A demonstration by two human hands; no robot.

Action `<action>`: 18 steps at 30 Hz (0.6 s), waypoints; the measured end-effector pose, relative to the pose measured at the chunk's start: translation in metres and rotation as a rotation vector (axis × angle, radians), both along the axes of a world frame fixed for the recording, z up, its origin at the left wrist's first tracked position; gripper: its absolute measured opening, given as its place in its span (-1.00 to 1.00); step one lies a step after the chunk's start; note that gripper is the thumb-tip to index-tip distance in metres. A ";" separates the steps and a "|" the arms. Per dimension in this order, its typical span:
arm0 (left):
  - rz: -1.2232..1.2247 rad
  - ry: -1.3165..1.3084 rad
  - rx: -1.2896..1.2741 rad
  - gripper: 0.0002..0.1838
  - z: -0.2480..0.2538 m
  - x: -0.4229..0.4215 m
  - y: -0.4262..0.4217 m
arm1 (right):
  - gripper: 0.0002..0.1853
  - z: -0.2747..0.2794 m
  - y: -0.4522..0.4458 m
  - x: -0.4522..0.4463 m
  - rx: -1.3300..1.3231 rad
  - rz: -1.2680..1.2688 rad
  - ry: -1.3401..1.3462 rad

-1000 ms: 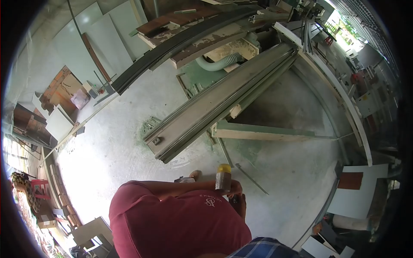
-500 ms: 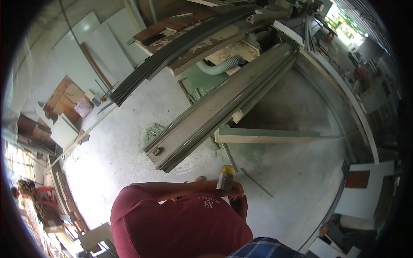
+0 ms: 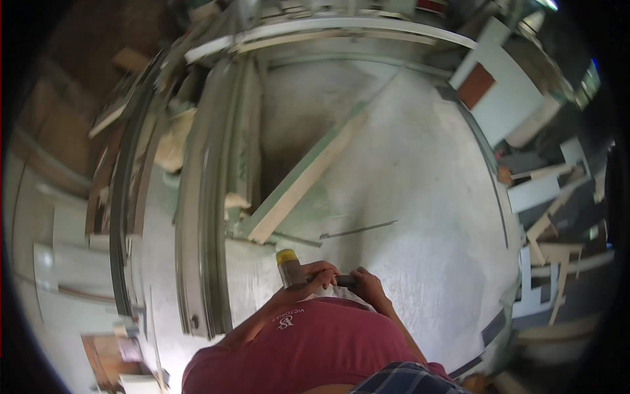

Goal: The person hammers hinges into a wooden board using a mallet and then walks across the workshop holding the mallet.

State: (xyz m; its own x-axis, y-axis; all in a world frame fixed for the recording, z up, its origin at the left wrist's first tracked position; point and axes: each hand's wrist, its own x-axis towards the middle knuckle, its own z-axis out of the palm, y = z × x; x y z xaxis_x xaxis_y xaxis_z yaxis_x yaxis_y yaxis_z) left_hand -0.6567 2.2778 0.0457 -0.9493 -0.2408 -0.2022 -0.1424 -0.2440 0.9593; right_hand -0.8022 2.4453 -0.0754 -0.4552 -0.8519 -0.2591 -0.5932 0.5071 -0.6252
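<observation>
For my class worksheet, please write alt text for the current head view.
The wearer's left hand and right hand hold a yellow-tipped mallet in front of a maroon shirt, the left nearer its head. Ahead, a thin rod lies on a pale floor near a green-edged beam, with a long grey rail to the left.

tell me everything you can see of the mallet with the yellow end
The mallet has a dull grey-brown, roughly cylindrical head. Its yellow cap, perhaps plastic, faces away from the body. The dark handle runs rightward in the picture. The left hand is on it near the head, the right hand toward its other end; together they hide part of it.
</observation>
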 end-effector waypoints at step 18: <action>-0.428 -0.046 -0.037 -0.76 0.001 -0.300 0.107 | -0.82 -0.003 0.156 -0.203 0.020 -0.359 0.057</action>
State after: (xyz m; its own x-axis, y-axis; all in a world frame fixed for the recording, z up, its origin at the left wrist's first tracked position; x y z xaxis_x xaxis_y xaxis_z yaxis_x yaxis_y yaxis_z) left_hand -0.9566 2.3852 0.0467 -0.9555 0.1644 -0.2451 -0.2659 -0.1193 0.9566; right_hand -1.0048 2.6013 -0.0786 -0.7385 -0.6300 -0.2401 -0.4085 0.7014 -0.5841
